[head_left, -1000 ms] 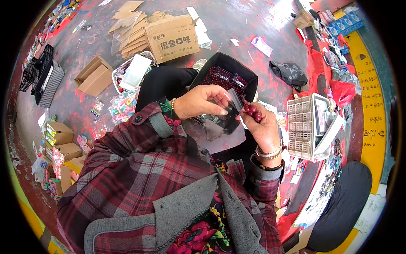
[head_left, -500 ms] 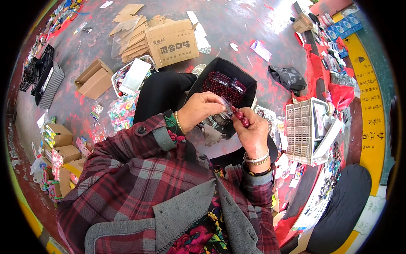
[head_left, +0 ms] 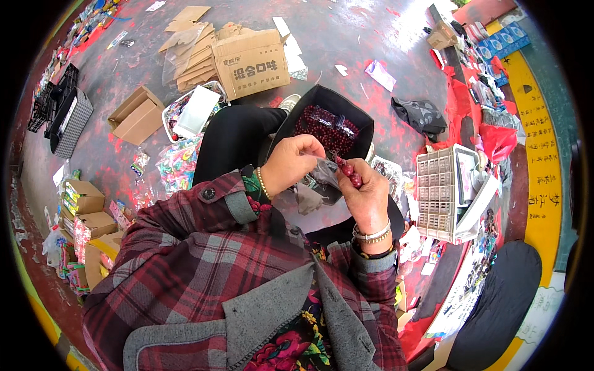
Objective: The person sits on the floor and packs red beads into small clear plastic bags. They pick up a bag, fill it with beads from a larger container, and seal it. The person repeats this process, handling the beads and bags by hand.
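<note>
A string of glossy dark red beads (head_left: 350, 174) is gripped in my right hand (head_left: 366, 196), its thumb and fingers closed round it. Thin see-through plastic (head_left: 324, 170) spreads between the hands, just under the left fingertips. My left hand (head_left: 291, 163) is closed in a pinch; what lies between its fingertips is too small to make out. Both hands are over the near edge of a black open box (head_left: 357, 110). Inside it lie many dark red beaded pieces (head_left: 322, 127), with clear wrapping on part of them. Crumpled greyish plastic (head_left: 307, 199) lies below my left hand.
A white plastic basket (head_left: 435, 195) stands to the right, beside a black cushion-like shape (head_left: 504, 303). Ahead are a large carton (head_left: 250, 65), flattened cardboard (head_left: 193, 62) and an open small carton (head_left: 137, 116). At left lie colourful packets (head_left: 179, 162) and a checked basket (head_left: 73, 123).
My left hand has drawn slightly left and back from the right hand's beads. The plastic between them now hangs lower. My right hand keeps hold of the beads, almost in place.
</note>
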